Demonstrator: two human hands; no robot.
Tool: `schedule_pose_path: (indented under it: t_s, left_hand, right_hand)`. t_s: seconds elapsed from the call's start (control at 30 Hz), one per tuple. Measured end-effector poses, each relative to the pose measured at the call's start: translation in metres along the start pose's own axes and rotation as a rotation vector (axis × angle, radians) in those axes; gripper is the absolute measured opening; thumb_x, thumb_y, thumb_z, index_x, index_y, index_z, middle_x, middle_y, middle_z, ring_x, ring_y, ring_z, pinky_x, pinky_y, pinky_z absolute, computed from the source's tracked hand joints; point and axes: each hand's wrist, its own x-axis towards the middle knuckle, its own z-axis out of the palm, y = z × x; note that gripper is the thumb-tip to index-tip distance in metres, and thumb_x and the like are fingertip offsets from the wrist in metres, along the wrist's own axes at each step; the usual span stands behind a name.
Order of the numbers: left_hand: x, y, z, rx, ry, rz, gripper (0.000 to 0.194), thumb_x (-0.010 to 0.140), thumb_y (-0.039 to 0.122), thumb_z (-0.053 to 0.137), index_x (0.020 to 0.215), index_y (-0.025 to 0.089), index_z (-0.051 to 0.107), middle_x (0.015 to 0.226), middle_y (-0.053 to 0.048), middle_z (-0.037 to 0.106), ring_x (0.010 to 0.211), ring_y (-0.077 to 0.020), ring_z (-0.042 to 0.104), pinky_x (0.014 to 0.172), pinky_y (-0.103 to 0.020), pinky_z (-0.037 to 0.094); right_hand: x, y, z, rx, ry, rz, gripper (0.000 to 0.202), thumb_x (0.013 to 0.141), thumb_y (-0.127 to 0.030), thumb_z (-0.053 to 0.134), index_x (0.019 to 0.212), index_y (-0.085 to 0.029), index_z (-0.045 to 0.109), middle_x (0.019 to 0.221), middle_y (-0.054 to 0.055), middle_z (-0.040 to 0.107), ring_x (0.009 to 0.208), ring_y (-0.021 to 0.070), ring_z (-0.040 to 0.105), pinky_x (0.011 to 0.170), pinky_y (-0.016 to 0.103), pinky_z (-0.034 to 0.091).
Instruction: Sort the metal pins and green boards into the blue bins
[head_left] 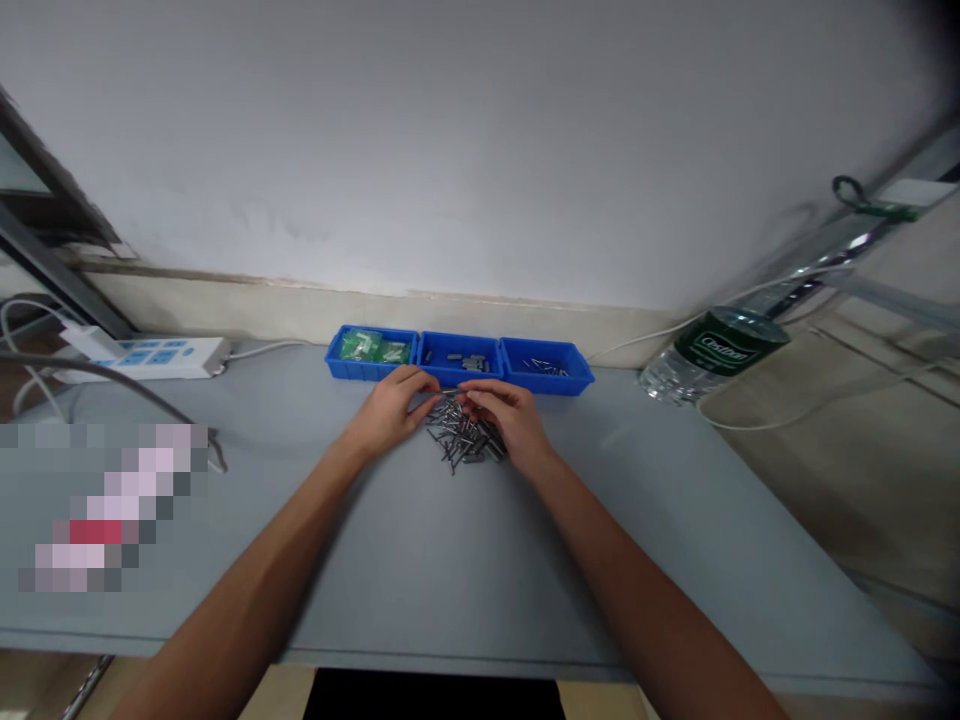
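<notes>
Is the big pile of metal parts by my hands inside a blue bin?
No, the metal pile lies directly on the grey table, in front of the blue bins.

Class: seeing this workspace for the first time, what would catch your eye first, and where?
Probably the three blue bins, lined up near the wall. Just in front, the left hand and right hand are close together at a pile of small metal pins and cylinders. To the right, a clear bottle with a green label stands out.

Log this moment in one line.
left hand: pinching pin | right hand: on pin's other end | table: metal pile by hands | behind: three blue bins | far right: bottle
</notes>
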Motion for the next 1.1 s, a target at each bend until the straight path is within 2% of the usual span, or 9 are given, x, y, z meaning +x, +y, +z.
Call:
schedule_pose_path:
  t_s: [0.1, 0.23, 0.37, 0.63, 0.77, 0.9, 1.1]
  left_hand:
    - [-0.003, -0.008, 0.002, 0.039, -0.098, -0.076, 0.008, 0.098, 0.023, 0.061, 0.100, 0.019, 0.068, 0.100, -0.008, 0.069, 0.096, -0.0227, 0.064, 0.086, -0.037, 0.055]
    - [-0.006, -0.018, 0.005, 0.099, -0.214, -0.099, 0.008, 0.094, 0.020, 0.062, 0.094, 0.019, 0.070, 0.097, -0.009, 0.069, 0.096, -0.0258, 0.063, 0.089, -0.041, 0.054]
    - [-0.006, -0.021, 0.005, 0.103, -0.259, -0.116, 0.014, 0.093, 0.013, 0.056, 0.088, 0.019, 0.068, 0.094, -0.009, 0.068, 0.094, -0.0258, 0.063, 0.087, -0.039, 0.053]
    - [-0.007, -0.024, 0.002, 0.150, -0.308, -0.176, 0.011, 0.091, 0.013, 0.053, 0.087, 0.018, 0.061, 0.093, -0.011, 0.064, 0.086, -0.0250, 0.060, 0.082, -0.039, 0.053]
    - [-0.007, -0.023, 0.003, 0.172, -0.304, -0.175, 0.012, 0.095, 0.015, 0.048, 0.089, 0.019, 0.057, 0.094, -0.011, 0.063, 0.087, -0.0252, 0.060, 0.085, -0.042, 0.053]
    - [-0.006, -0.020, 0.002, 0.148, -0.268, -0.176, 0.011, 0.096, 0.017, 0.047, 0.091, 0.019, 0.056, 0.093, -0.011, 0.065, 0.087, -0.0247, 0.061, 0.083, -0.041, 0.053]
    - [-0.003, -0.010, -0.002, -0.001, -0.170, -0.189, 0.009, 0.096, 0.020, 0.053, 0.094, 0.019, 0.062, 0.080, -0.004, 0.068, 0.065, -0.0159, 0.058, 0.067, -0.030, 0.049]
  right_hand:
    - [0.001, -0.001, -0.004, 0.007, 0.159, -0.018, 0.022, 0.071, -0.039, 0.077, 0.086, -0.024, 0.083, 0.085, 0.005, 0.080, 0.068, 0.0194, 0.068, 0.066, 0.034, 0.054]
    - [0.006, -0.001, -0.012, 0.052, 0.413, -0.044, 0.029, 0.069, -0.036, 0.073, 0.092, -0.022, 0.082, 0.098, 0.006, 0.081, 0.074, 0.0207, 0.071, 0.064, 0.034, 0.054]
    - [0.011, 0.001, -0.015, 0.120, 0.538, -0.056, 0.037, 0.062, -0.032, 0.072, 0.097, -0.021, 0.080, 0.104, 0.005, 0.080, 0.080, 0.0215, 0.073, 0.063, 0.031, 0.055]
    - [0.009, 0.002, -0.011, 0.036, 0.471, -0.065, 0.032, 0.065, -0.033, 0.069, 0.094, -0.023, 0.076, 0.104, 0.005, 0.079, 0.075, 0.0206, 0.072, 0.062, 0.032, 0.053]
    - [0.006, 0.002, -0.008, -0.009, 0.378, -0.071, 0.026, 0.069, -0.034, 0.068, 0.091, -0.023, 0.075, 0.092, 0.005, 0.079, 0.071, 0.0212, 0.069, 0.064, 0.034, 0.052]
    - [0.002, 0.001, -0.003, -0.042, 0.299, -0.093, 0.020, 0.071, -0.033, 0.068, 0.088, -0.023, 0.074, 0.086, 0.004, 0.079, 0.069, 0.0202, 0.068, 0.066, 0.034, 0.052]
    - [0.000, 0.002, 0.000, -0.120, 0.212, -0.136, 0.018, 0.074, -0.034, 0.068, 0.088, -0.025, 0.075, 0.085, 0.003, 0.079, 0.067, 0.0196, 0.069, 0.066, 0.035, 0.054]
